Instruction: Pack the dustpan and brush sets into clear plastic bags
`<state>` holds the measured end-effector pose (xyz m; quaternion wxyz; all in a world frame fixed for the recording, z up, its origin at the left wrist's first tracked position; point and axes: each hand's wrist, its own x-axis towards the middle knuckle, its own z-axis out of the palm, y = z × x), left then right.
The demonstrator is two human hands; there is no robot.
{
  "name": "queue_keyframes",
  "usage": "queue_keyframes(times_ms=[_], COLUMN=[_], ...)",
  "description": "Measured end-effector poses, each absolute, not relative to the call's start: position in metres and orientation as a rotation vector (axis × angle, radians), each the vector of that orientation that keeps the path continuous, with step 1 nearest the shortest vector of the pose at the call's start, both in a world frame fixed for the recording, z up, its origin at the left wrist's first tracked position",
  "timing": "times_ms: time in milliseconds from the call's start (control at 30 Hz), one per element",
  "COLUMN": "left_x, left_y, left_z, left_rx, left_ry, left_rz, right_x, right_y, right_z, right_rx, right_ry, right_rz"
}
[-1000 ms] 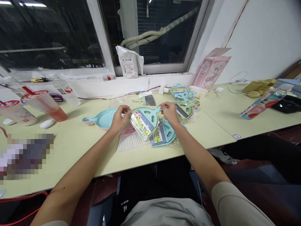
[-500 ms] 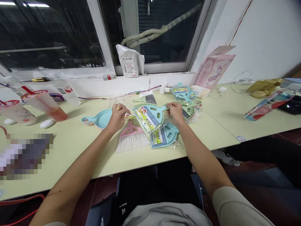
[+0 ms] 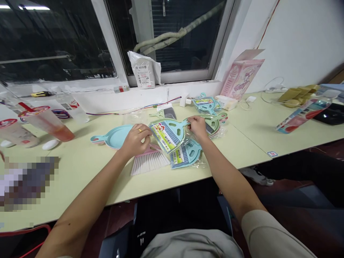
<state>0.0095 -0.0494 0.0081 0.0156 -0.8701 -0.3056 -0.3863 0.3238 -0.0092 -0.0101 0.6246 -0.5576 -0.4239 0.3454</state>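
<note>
My right hand is closed round the handle of a bagged dustpan and brush set, pale green-blue with a printed card, held above the table. At its left edge, the fingers of my left hand are pinched on the clear bag. Below my left hand lies a loose pink brush with white bristles, its handle partly hidden. A light blue dustpan rests to the left, on something pink. Under the held set is another bagged blue set; a bagged green one lies behind my right hand.
More bagged blue sets and a grey-bristled brush lie towards the window. Drink cups and a white mouse-like object are on the left. A pink box and a tilted bottle are on the right.
My left hand has moved slightly right and down, and its fingers now meet the bag's left edge. My right hand keeps its hold on the handle. The view has shifted slightly.
</note>
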Motion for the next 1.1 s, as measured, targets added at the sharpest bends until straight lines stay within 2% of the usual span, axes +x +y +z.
queue_keyframes(times_ms=[200, 967, 1100], left_x=[0.013, 0.012, 0.013], left_y=[-0.052, -0.043, -0.045], left_z=[0.002, -0.016, -0.016], left_rx=[-2.719, -2.614, -2.569], left_ry=[-0.943, -1.031, -1.074], left_rz=[-0.97, -1.014, -1.121], right_x=[0.329, 0.327, 0.327], right_y=[-0.007, -0.008, -0.009], right_z=[-0.013, -0.014, -0.015], right_rx=[-1.264, -1.264, -1.25], right_ry=[-0.961, -0.947, -0.959], right_rz=[0.784, 0.855, 0.871])
